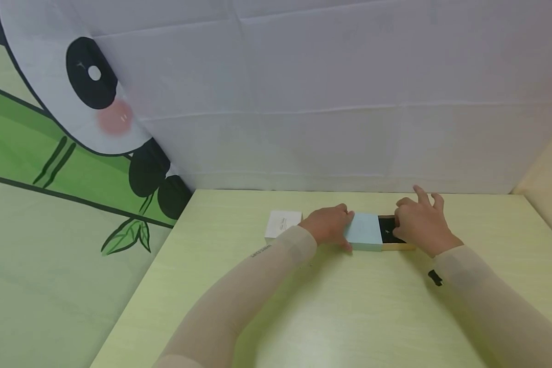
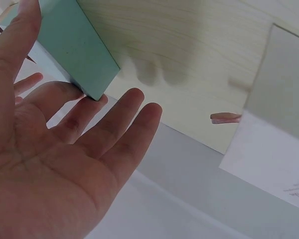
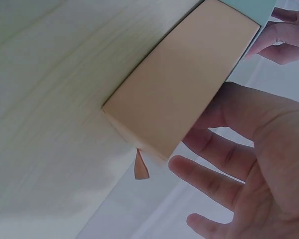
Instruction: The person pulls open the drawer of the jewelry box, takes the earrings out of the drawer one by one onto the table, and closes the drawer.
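Observation:
A small light-blue drawer box (image 1: pixel 364 229) lies on the table, its tan tray (image 3: pixel 182 82) slid partway out on the right. A black insert (image 1: pixel 387 228) with a tiny pale item lines the tray. My left hand (image 1: pixel 329 225) holds the box's blue sleeve (image 2: pixel 72 42) at its left end, thumb on the near side and fingers on the far side. Over the tray, my right hand (image 1: pixel 422 225) dips thumb and index finger to the insert, the other fingers raised. I cannot tell whether those hidden fingertips pinch anything. A ribbon tab (image 3: pixel 141 165) hangs from the tray's end.
Left of the blue box stands a white box (image 1: pixel 282 224) with small print, and a ribbon tab (image 2: pixel 225 118) sticks out of its side. A small black piece (image 1: pixel 435 277) shows by the right sleeve. A white cloth backdrop (image 1: pixel 313 148) rises behind the table.

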`<move>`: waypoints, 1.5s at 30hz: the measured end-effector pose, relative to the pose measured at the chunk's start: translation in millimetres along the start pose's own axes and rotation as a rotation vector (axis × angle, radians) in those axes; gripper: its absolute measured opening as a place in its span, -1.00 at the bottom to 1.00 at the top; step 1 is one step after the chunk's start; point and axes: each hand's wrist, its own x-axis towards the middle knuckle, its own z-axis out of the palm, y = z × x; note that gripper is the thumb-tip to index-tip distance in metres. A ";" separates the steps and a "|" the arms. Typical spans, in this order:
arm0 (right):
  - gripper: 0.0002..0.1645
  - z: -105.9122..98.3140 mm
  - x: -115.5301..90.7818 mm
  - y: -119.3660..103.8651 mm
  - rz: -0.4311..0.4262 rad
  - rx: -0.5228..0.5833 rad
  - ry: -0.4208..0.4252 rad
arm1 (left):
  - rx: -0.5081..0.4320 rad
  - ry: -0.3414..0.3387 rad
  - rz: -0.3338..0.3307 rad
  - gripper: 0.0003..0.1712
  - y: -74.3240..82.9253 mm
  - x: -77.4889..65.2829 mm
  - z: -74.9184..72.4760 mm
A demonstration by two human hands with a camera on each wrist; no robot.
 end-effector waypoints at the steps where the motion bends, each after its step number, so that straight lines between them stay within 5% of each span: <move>1: -0.72 -0.4 0.1 0.1 -0.003 0.003 0.002 | -0.002 -0.001 -0.001 0.26 -0.1 0.3 0.3; 45: -0.71 -17.7 3.0 -3.8 -0.020 0.005 0.021 | -0.050 0.014 -0.014 0.25 -1.8 6.3 -5.2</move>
